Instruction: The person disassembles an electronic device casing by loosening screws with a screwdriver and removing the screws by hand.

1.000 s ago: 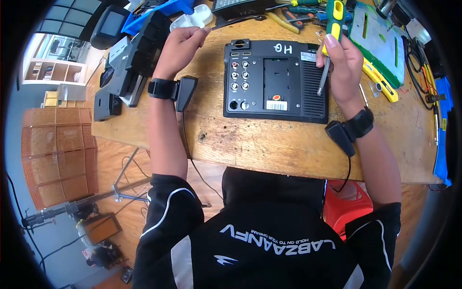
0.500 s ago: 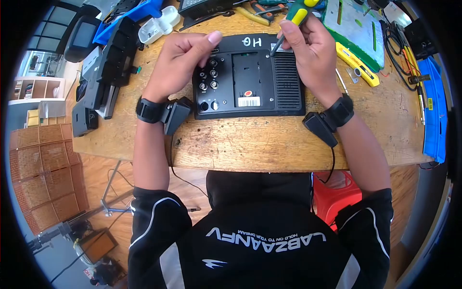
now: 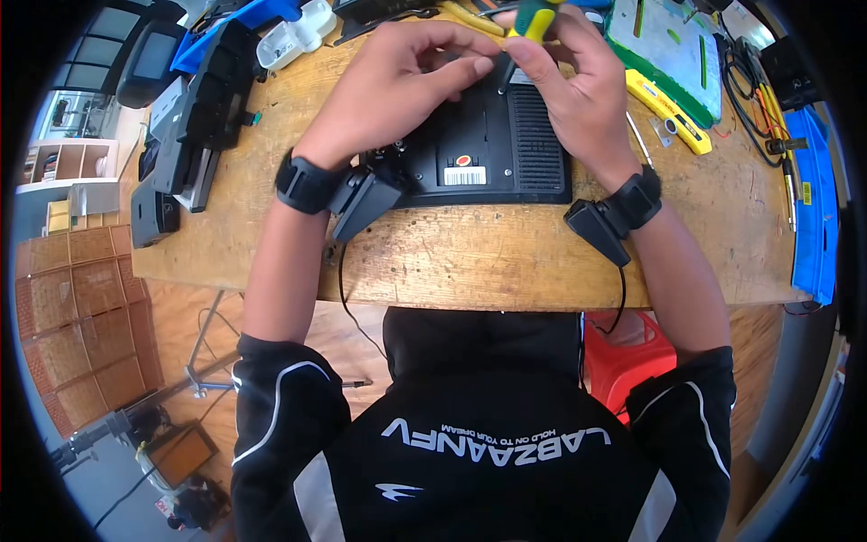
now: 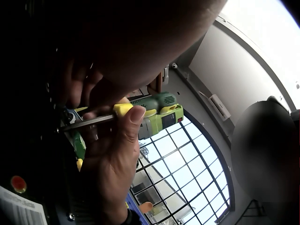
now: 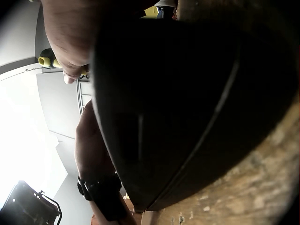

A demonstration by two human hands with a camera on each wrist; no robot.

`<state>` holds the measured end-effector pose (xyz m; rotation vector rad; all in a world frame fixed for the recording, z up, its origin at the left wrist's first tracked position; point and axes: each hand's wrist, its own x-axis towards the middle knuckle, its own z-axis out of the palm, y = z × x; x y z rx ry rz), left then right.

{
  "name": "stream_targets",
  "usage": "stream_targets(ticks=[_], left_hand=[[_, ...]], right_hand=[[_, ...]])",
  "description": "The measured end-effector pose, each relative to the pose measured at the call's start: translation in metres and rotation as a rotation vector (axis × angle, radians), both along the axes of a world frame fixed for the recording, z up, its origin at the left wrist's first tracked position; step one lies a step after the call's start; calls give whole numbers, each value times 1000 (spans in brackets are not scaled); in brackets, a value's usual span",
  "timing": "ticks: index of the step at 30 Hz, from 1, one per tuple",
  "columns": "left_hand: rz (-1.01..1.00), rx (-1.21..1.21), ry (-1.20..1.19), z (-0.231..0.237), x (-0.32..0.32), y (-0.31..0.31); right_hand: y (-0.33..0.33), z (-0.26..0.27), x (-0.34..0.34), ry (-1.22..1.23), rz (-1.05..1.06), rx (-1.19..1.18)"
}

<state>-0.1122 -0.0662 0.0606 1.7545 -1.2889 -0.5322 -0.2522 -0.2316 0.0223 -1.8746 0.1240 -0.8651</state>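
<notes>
A black electronic device (image 3: 541,144) lies flat on the wooden table, ribbed at its right and with a barcode label (image 3: 464,176) near its front edge. My right hand (image 3: 582,108) grips a green-and-yellow screwdriver (image 3: 535,22). Its metal shaft (image 4: 91,123) slants down, with the tip at a screw beside the ribbed part. Across the device's left side reaches my left hand (image 3: 393,90), fingers loosely bent, thumb extended toward the shaft. It covers the row of sockets. In the right wrist view, the wrist camera housing (image 5: 164,117) blocks most of the scene.
A yellow utility knife (image 3: 668,113) lies right of the device, in front of a green-edged board (image 3: 664,54). Black equipment (image 3: 212,117) stands at the left, near a white tray (image 3: 293,36). A blue bin (image 3: 813,208) is at the right edge. A red stool (image 3: 628,361) stands below the table.
The screwdriver tip has moved from above the ribbed part to a screw left of it. My left hand has come in from the left over the device, toward the screwdriver shaft.
</notes>
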Motion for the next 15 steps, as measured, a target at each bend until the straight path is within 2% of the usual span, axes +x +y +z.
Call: stream_targets(ticks=[2, 3, 7, 8, 10, 11, 13, 15], left_hand=[[-158, -30, -60, -5, 4, -7], [-157, -26, -52, -8, 4, -8], [-167, -1, 38, -12, 2, -17], [-93, -8, -9, -13, 0, -18], [-23, -11, -53, -17, -1, -20], [-27, -38, -73, -20, 1, -20], [-33, -68, -102, -15, -2, -23], [53, -66, 138, -12, -11, -26]], right_hand=[[-1, 2, 6, -247, -34, -384], [2, 5, 4, -195, 47, -270], [-3, -6, 12, -246, 133, -200], [-3, -10, 11, -248, 125, -200], [8, -7, 8, -140, 258, 265], [12, -1, 3, -94, 193, 263], [7, -11, 7, -114, 191, 232], [5, -11, 6, -96, 172, 193]])
